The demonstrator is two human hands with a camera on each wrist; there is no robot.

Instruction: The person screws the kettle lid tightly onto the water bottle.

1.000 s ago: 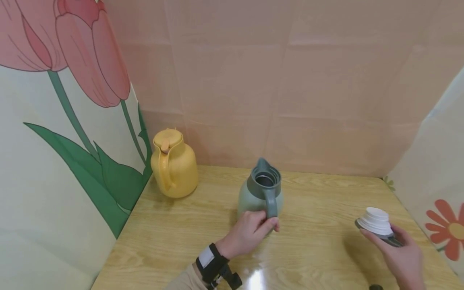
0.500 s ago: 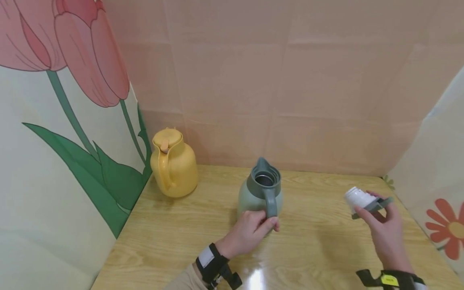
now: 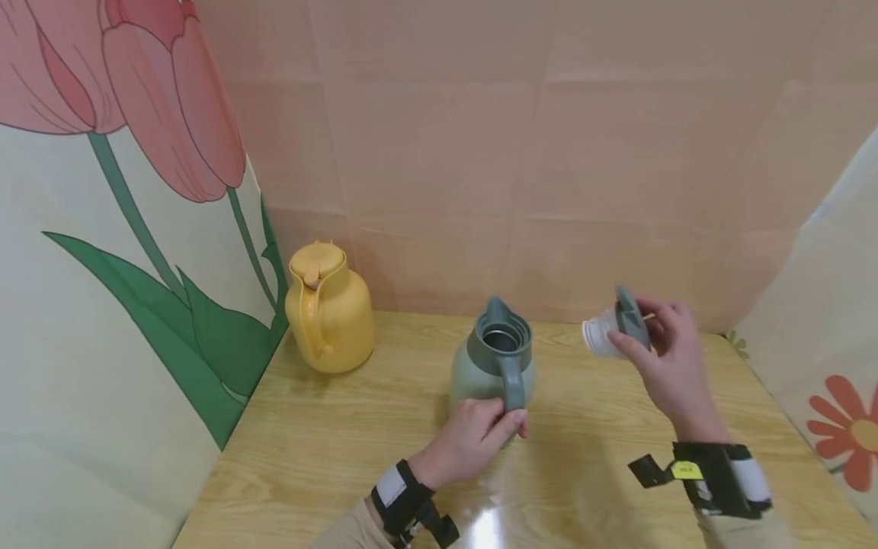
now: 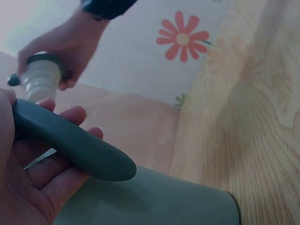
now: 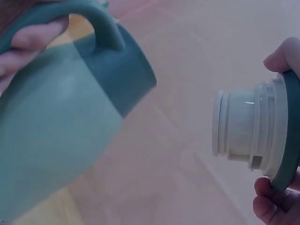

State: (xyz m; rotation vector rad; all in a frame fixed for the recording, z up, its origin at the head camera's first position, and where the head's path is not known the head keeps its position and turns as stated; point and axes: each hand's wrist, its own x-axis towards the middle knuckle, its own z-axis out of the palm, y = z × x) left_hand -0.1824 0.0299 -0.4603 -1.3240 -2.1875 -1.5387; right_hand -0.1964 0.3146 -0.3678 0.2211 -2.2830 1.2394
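A green thermos jug (image 3: 466,371) with a dark green collar and spout stands upright on the table, its mouth uncovered. My left hand (image 3: 473,441) grips its handle (image 4: 75,138), fingers curled around from behind in the left wrist view. To the right of the jug and above the table, my right hand (image 3: 668,354) holds the jug lid (image 3: 629,319) by its dark green rim. The lid is tipped sideways; its white ribbed stopper (image 5: 241,124) points toward the jug, apart from it. Thumb and fingers pinch opposite edges of the lid in the right wrist view.
A yellow thermos jug (image 3: 343,320) with its lid on stands at the back left of the wooden table (image 3: 309,457). A pink-brown sheet (image 3: 439,152) hangs behind, and patterned sheets close off both sides.
My right hand has moved left and away from me, up toward the jug, turning the lid from stopper-up to stopper pointing left. My left hand and the green jug have stayed put.
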